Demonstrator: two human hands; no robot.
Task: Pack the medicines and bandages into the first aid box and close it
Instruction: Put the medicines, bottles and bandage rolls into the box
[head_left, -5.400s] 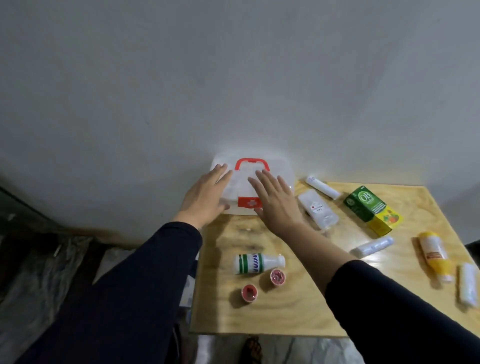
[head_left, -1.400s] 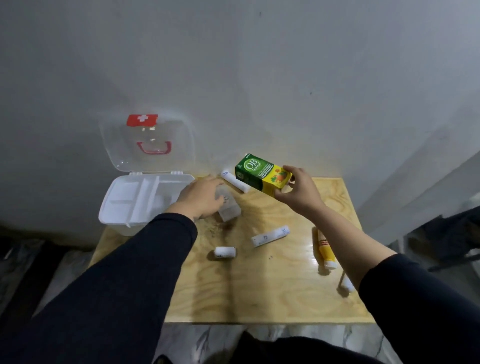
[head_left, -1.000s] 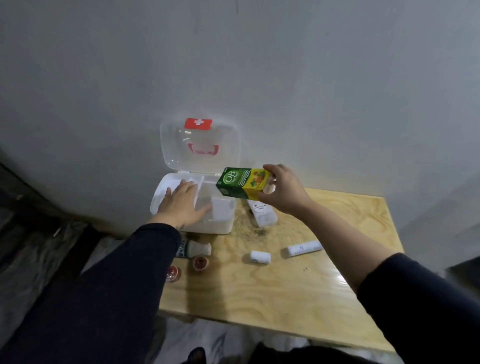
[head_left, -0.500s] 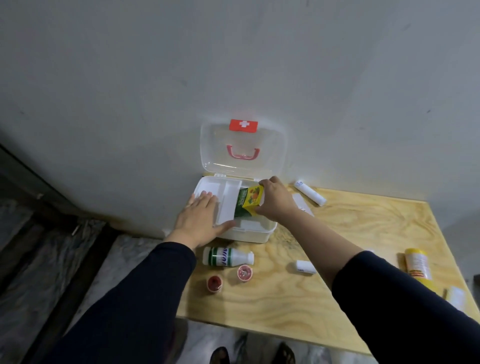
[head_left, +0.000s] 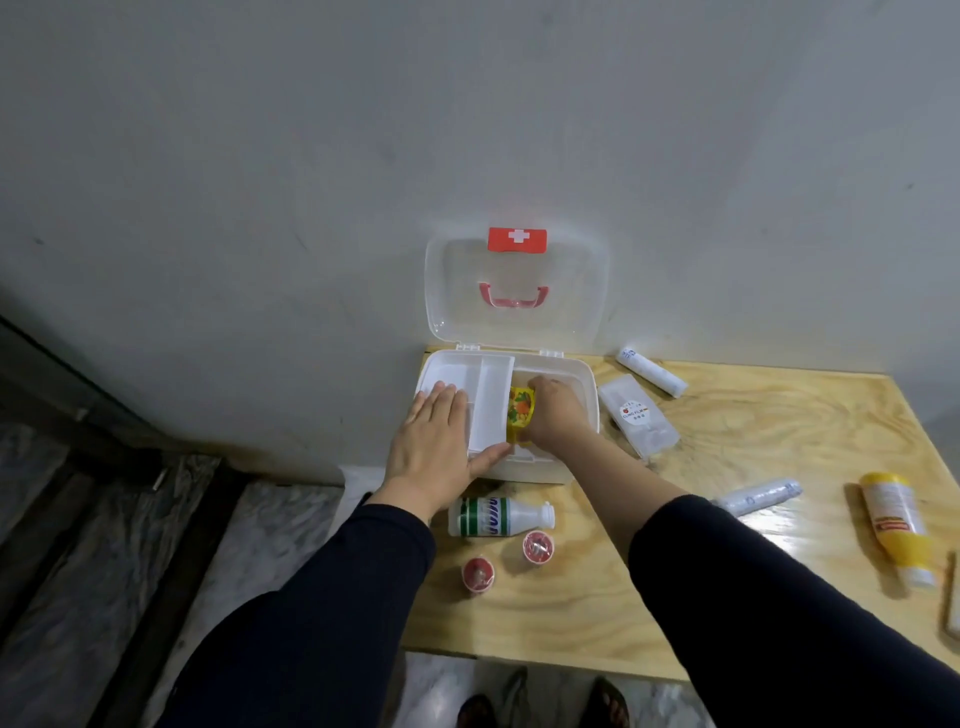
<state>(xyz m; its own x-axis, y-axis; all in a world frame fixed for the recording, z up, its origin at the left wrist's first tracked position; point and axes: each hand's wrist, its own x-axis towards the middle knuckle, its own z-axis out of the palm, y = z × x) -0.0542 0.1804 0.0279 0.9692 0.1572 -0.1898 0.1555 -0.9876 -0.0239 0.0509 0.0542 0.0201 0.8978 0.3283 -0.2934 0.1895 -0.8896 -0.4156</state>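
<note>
Yellow carton (head_left: 520, 415) stands inside the box (head_left: 586, 387), gripped by the right hand (head_left: 555, 415) fingers (head_left: 540, 385) along its right side; left hand (head_left: 434, 447) lies flat, fingers spread, on the box's left rim.

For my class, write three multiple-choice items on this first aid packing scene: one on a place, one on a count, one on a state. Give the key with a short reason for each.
1. Where is the green and yellow carton?
A. On the floor
B. Inside the first aid box
C. Beside the yellow tube

2. How many small red-topped pots stand near the green-striped bottle?
A. Two
B. Four
C. None

3. The box lid is:
A. Shut
B. Lying detached on the table
C. Open, upright against the wall

Key: B, the right hand presses the carton into the box's right side; A, two pots sit below the bottle; C, the clear lid stands raised behind the box.
</note>
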